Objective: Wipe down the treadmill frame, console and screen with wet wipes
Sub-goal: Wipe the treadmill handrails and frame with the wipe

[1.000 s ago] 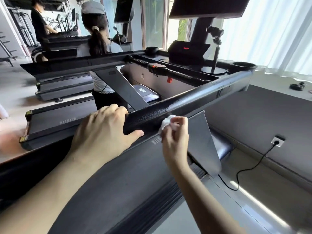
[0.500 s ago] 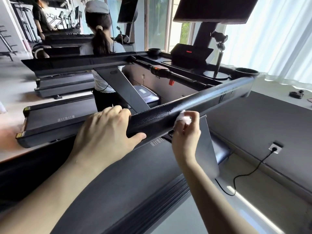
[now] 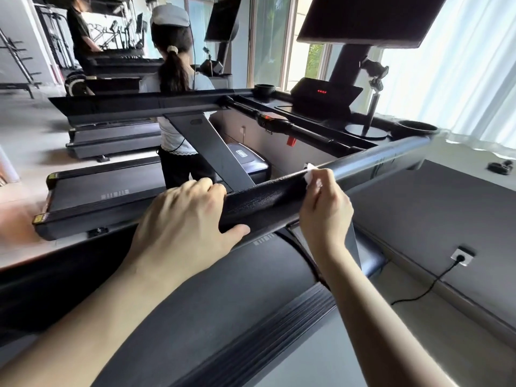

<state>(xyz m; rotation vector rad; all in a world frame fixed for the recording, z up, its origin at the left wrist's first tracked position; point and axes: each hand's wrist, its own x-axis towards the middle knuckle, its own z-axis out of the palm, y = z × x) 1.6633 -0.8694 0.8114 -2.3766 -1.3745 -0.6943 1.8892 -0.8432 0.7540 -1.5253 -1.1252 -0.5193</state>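
Two things could bite you here. First, that small crumpled white wet wipe point(image 3: 309, 174) is only a wad pinched between your right hand's point(image 3: 325, 213) thumb and fingertips, pressed to the top edge of the long black textured handrail point(image 3: 265, 199) near the middle of the frame. With so little wipe showing, I'd guess it slips out or rolls up as you push toward the smoother stretch of rail at the right. A wad that size also covers just a thin strip, so the underside probably gets missed.

Second, your left hand point(image 3: 181, 227) is wrapped over the rail just left of the wipe, fingers close together and curled over the top, thumb underneath. The bit it covers gets no wiping until you shift it.

Further up, centre right, the black angled console with red lit digits point(image 3: 325, 93) and the big dark flat screen point(image 3: 368, 18) above it are probably next, and a dripping wipe on electronics is a risk.

A black pole stand on a round base point(image 3: 370, 115) sits on the console deck right in the way. There's also a small red clip point(image 3: 291, 141) under the crossbar and a round black cup holder point(image 3: 416, 129) at the rail's far end. A person in a white top point(image 3: 173, 88) stands on the next treadmill, upper left. A black cable point(image 3: 418, 291) runs to a wall socket lower right, so keep that dry.
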